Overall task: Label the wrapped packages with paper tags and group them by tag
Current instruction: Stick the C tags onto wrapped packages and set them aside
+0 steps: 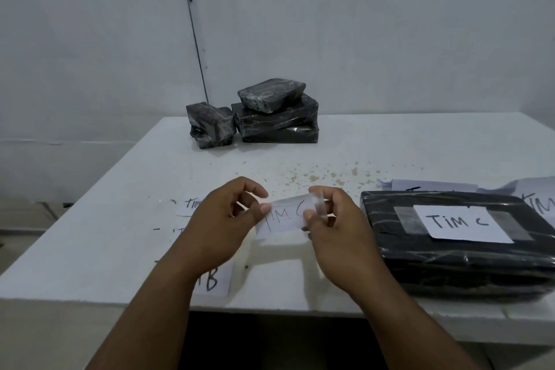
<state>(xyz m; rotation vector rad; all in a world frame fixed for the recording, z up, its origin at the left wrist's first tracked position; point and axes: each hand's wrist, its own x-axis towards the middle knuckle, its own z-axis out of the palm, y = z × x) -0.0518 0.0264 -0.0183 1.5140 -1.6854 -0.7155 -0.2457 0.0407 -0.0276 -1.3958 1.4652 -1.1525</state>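
At the left of centre, loose tags lie flat on the white worktop (120, 189): one reading "TiM" (192, 206) peeks out beside the left wrist, and another ending in "B" (214, 281) lies near the front edge, partly under the left forearm.

The left hand (223, 219) is raised just above the worktop in the lower middle of the frame, its fingers curled and pinching the left end of a paper tag (282, 216) marked "TiM C". The right hand (333, 228) pinches the tag's right end, where a strip of clear tape (318, 204) sits against its thumb and fingertips. The tag is held between both hands, off the surface.

Above the hands, at the far edge in the upper middle, a small package (210, 125) in black wrap stands just beside a stack (277, 116) of three more, touching or nearly so. Brown specks dot the worktop between that group and the hands.

At the lower right, a large package (450, 261) lies flat near the front edge with a "TiM C" label (461, 224) taped across its top. More paper slips (435, 186) lie behind it, partly hidden.
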